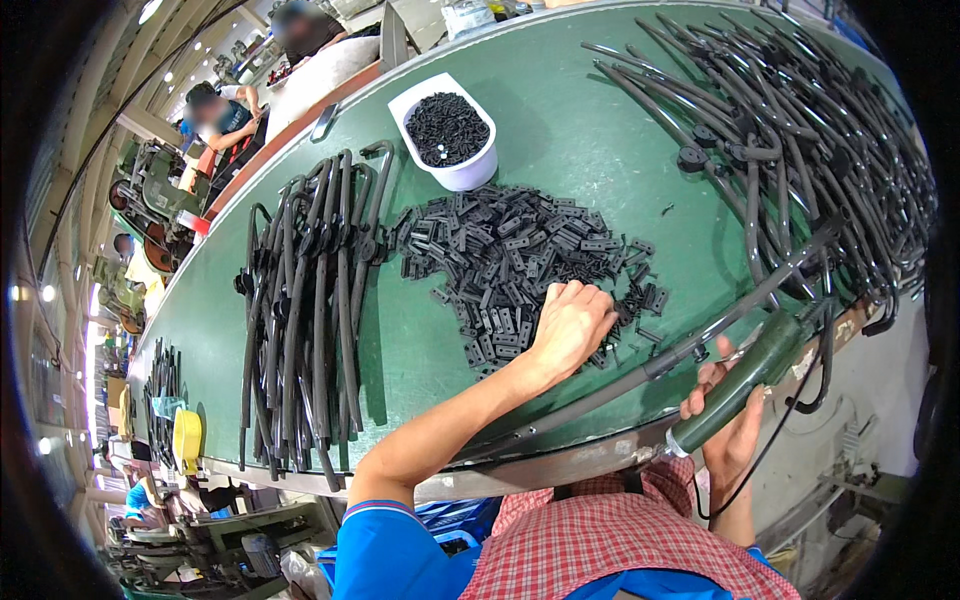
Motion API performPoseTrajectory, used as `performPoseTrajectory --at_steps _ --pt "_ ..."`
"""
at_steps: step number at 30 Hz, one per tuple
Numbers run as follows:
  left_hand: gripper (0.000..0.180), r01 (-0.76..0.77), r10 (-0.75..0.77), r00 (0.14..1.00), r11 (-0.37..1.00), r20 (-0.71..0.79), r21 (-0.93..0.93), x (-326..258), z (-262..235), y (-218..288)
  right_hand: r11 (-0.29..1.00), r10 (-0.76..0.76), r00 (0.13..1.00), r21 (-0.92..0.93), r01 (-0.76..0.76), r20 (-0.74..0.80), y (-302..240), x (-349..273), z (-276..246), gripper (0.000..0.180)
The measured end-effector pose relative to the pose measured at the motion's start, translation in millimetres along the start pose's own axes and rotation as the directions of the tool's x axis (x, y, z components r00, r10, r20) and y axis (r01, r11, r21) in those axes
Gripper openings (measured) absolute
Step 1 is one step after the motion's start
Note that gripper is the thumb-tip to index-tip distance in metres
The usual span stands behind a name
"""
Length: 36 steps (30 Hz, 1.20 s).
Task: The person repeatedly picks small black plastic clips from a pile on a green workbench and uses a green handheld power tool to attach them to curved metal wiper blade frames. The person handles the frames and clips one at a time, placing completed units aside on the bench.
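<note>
My left hand reaches over the table with fingers pinched together, at the right side of a heap of small black plastic plates. Loose black screws lie just beyond its fingertips; whatever the pinch holds is hidden. At the table's front edge, my right hand is wrapped around a dark green electric screwdriver. Its silvery tip points down and to the left, and a black cord hangs from it. A long black metal tube lies along the near edge, between the screwdriver and my left hand.
A white tub of black screws stands behind the heap. Bundled black tubes lie on the left, with a large tangle of bent tubes on the right. A yellow container sits at far left. Other people work beyond the green table.
</note>
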State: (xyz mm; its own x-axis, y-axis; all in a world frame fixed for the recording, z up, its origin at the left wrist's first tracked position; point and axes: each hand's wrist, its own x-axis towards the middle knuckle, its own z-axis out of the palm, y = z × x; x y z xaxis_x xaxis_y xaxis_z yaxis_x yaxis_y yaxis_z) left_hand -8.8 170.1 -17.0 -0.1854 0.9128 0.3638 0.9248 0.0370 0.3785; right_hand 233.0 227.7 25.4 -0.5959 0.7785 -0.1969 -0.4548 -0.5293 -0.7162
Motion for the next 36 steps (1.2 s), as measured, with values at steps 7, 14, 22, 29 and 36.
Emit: performPoseTrajectory --at_steps 7,14,22,29,36 --pt "0.020 0.007 -0.011 0.997 0.998 0.075 0.057 -2 4 2 0.975 -0.136 0.984 0.194 0.112 0.114 -4 2 2 0.066" --pt "0.014 0.074 -0.070 0.997 0.982 0.029 -0.175 -2 -7 -12 0.956 -0.048 0.922 0.284 -0.069 0.384 -13 17 -3 0.079" --pt "0.017 0.262 -0.352 0.935 0.757 -0.036 -0.599 -13 -47 6 0.912 -0.409 0.885 0.121 0.391 0.222 -15 45 70 0.103" --pt "0.018 0.592 -0.313 0.553 -0.504 0.772 -0.629 -61 -80 69 0.894 -0.420 0.737 0.382 0.235 0.530 -31 38 74 0.091" --pt "0.021 0.514 -0.275 0.556 -0.628 0.785 -0.584 -71 -69 72 0.902 -0.427 0.718 0.307 0.303 0.550 -25 33 75 0.088"
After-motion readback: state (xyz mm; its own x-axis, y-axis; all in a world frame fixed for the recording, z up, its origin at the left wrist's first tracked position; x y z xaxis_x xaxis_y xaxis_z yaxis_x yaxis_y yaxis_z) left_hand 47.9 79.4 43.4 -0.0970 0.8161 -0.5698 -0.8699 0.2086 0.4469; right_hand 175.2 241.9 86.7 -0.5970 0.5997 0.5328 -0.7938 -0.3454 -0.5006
